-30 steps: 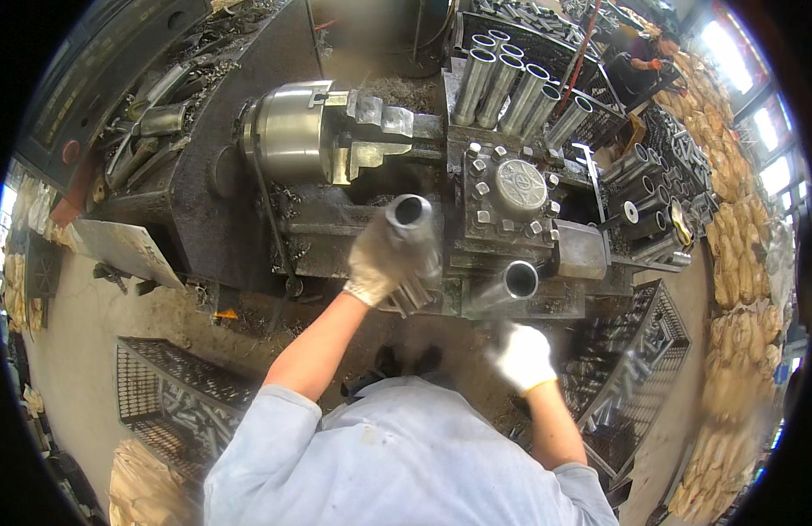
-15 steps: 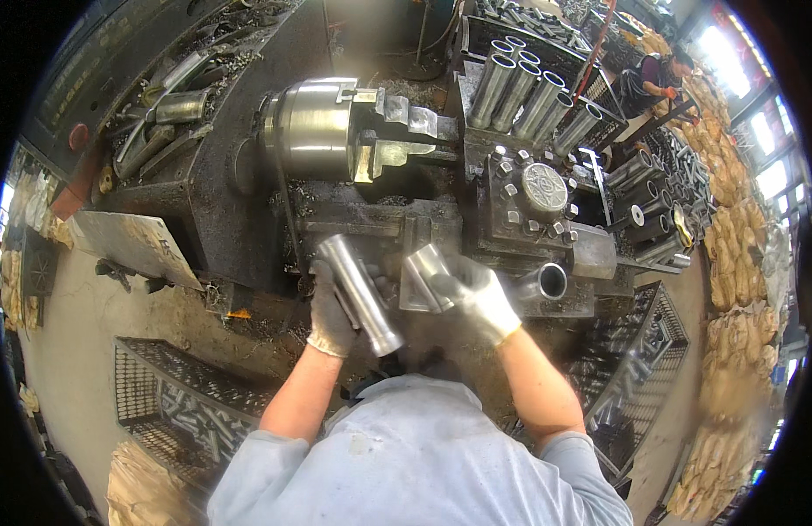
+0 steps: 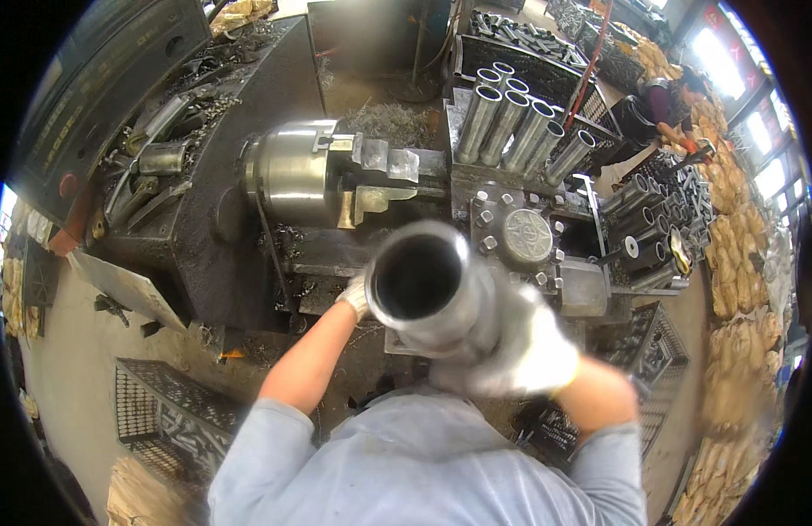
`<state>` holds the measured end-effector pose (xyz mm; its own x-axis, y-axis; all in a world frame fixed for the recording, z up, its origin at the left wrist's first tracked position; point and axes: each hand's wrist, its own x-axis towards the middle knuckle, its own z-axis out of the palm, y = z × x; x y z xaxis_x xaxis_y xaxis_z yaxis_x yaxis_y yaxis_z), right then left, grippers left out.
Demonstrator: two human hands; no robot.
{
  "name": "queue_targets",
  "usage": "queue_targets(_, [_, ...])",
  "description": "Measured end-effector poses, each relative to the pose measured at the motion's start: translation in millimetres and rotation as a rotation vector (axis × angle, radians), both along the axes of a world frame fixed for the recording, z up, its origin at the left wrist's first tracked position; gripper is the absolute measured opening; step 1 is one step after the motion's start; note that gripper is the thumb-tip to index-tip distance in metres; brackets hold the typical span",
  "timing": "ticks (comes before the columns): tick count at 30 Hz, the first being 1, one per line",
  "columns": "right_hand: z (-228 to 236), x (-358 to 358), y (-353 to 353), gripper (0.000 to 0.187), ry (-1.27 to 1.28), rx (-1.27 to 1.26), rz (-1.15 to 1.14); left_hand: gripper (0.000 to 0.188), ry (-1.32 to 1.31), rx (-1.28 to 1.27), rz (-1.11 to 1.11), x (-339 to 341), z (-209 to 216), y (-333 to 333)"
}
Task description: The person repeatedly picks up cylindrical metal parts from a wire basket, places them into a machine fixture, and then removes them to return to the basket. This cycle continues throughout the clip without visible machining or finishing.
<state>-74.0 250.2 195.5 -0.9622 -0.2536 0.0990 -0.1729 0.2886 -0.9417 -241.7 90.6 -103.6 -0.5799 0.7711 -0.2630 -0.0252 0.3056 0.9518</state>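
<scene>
A shiny metal tube is raised close to the head camera, its dark round mouth tilted toward the view. Around its lower right side my right hand, in a pale work glove, is closed and blurred by motion. Only the gloved wrist edge of my left hand shows at the tube's left; its fingers are hidden behind the tube. Ahead lies a lathe chuck with stepped jaws, nothing visible between them. A tool post ringed with bolts sits beyond the raised tube.
Several tubes stand upright behind the tool post, beside a caliper. More tubes are stacked at right. Mesh baskets of metal pieces stand low at both sides. Another person works at far right, near brown sacks.
The right hand has come up toward the camera with a tube. The left hand, earlier holding a tube in plain sight, is now mostly covered. The view has shifted slightly.
</scene>
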Motion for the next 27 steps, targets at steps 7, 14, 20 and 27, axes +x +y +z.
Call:
queue_targets(7, [15.8, -177.8, 89.9, 0.05, 0.501, 1.472, -0.026, 0.031, 0.374, 0.13, 0.736, 17.8, 85.0, -6.7])
queue_targets(14, [-83.9, -266.1, 104.8, 0.06, -0.088, 1.145, 0.255, 0.028, -0.187, 0.04, 1.127, 141.4, 10.1, -173.9])
queue_targets(20, [-122.0, -275.8, 92.7, 0.071, 0.021, 1.145, 0.284, 0.034, -0.081, 0.343, 1.701, 186.2, -89.7, -325.8])
queue_targets(27, [-120.0, -296.7, 123.1, 0.053, -0.232, 1.174, 0.391, 0.045, -0.548, 0.709, 1.784, 163.9, -66.4, -374.3])
